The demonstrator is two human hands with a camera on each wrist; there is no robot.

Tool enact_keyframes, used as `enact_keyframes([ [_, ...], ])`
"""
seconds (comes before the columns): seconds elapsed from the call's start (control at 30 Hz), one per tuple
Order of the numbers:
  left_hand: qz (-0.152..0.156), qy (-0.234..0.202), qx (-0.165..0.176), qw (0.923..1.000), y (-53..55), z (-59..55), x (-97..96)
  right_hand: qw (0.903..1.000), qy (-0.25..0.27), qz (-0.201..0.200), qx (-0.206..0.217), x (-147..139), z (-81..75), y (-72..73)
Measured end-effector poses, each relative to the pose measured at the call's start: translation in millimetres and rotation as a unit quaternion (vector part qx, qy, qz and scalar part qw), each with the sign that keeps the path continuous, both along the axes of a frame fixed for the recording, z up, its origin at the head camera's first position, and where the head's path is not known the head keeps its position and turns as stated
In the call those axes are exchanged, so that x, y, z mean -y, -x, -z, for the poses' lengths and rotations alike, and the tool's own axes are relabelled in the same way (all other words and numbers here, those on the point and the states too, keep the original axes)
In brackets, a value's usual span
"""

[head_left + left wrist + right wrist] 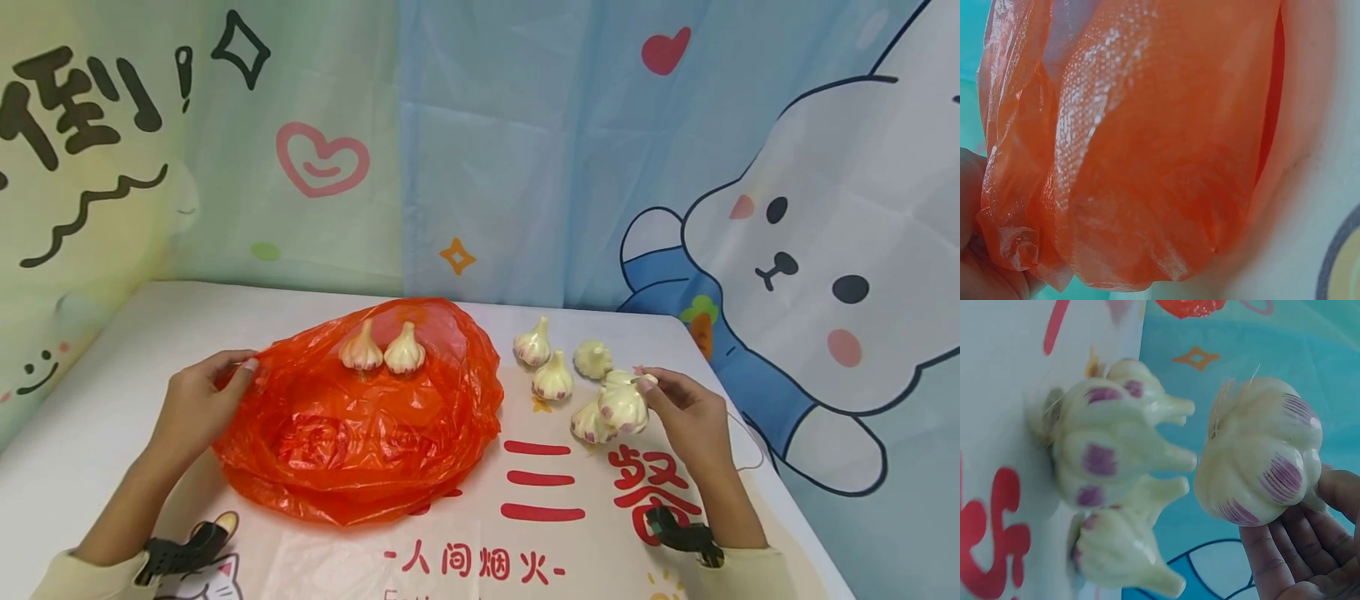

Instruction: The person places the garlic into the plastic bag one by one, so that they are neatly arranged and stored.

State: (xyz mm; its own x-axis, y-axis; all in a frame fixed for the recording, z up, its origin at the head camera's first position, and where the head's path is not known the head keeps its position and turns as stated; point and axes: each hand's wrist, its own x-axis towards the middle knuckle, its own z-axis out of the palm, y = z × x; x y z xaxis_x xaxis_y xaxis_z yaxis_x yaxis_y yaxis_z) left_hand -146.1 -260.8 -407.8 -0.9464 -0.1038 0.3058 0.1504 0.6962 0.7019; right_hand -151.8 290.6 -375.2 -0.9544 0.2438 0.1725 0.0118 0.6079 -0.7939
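At the left rim of a red plastic bag [337, 475], my left hand [197, 400] pinches the thin film between thumb and fingers. The bag lies spread with its mouth open, and two garlic bulbs [405, 350] rest in its far part. My right hand [693, 417] holds one garlic bulb [1260, 456] by its stem, raised off the table. Just beneath and behind it stand several other garlic bulbs [552, 379], white with purple streaks in the right wrist view. In the left wrist view, orange-red film [1166, 144] hides most of the scene.
A white table [97, 367] bears a printed cloth [465, 525] with red characters and a cat drawing. Behind it hangs a cartoon curtain [487, 167] with a large rabbit on the right. A thin pale cord [759, 454] curves near the right wrist.
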Motion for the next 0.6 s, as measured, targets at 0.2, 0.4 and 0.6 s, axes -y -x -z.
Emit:
enact_keyframes([
  [0.2,0.000,0.002,-0.002,1.0000,0.2,0.3,-0.5,0.9998,0.009,-0.014,-0.014,11,-4.0,3.3],
  [0.4,-0.002,0.002,-0.001,1.0000,-0.2,-0.3,0.3,0.9992,0.015,-0.031,-0.022,20,-4.0,7.2],
  [0.6,0.000,0.003,-0.005,1.0000,0.5,-0.4,0.6,0.9979,0.027,-0.056,-0.019,35,2.7,15.4],
])
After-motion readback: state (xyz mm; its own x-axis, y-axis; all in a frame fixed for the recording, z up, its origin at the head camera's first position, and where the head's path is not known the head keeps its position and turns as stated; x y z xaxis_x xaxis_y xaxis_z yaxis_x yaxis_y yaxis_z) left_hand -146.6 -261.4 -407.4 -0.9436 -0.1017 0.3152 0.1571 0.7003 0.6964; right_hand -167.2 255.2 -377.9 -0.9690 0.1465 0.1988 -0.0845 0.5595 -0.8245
